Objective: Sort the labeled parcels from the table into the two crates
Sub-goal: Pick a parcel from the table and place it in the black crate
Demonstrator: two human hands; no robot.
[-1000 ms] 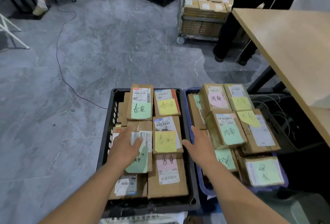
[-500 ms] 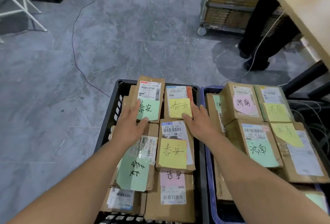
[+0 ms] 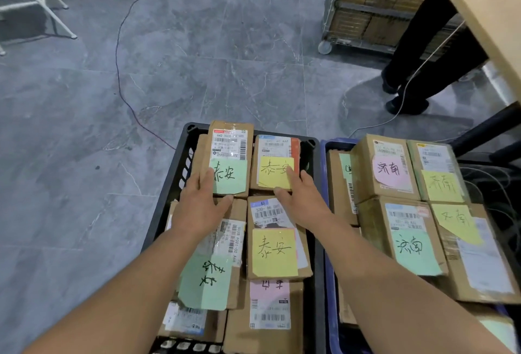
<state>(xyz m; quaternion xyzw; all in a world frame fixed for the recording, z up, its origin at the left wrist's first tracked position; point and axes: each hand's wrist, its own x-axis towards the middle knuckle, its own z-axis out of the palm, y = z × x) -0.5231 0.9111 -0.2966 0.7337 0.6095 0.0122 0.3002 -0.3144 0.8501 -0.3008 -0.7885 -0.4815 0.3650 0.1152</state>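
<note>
Parcels (image 3: 277, 252) in black crate (image 3: 181, 156), left grip (image 3: 201, 207) and right grip (image 3: 303, 198) flat, unclenched atop; blue crate (image 3: 335, 143) just beside.

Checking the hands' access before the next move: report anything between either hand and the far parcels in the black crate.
Nothing visible stands between. The left hand lies directly on the green-note parcel, and the right hand touches the yellow-note parcel beside it, both at the far end of the black crate.

**Hands on far parcels**

I am resting my left hand (image 3: 201, 207), fingers straight, on the green-noted parcel (image 3: 229, 156) and my right hand (image 3: 303, 198) on the yellow-noted parcel (image 3: 275, 169), both lying at the 12 o'clock end of the black crate (image 3: 180, 173). The blue crate (image 3: 335, 143) is sitting just beside it at 3 o'clock.
</note>
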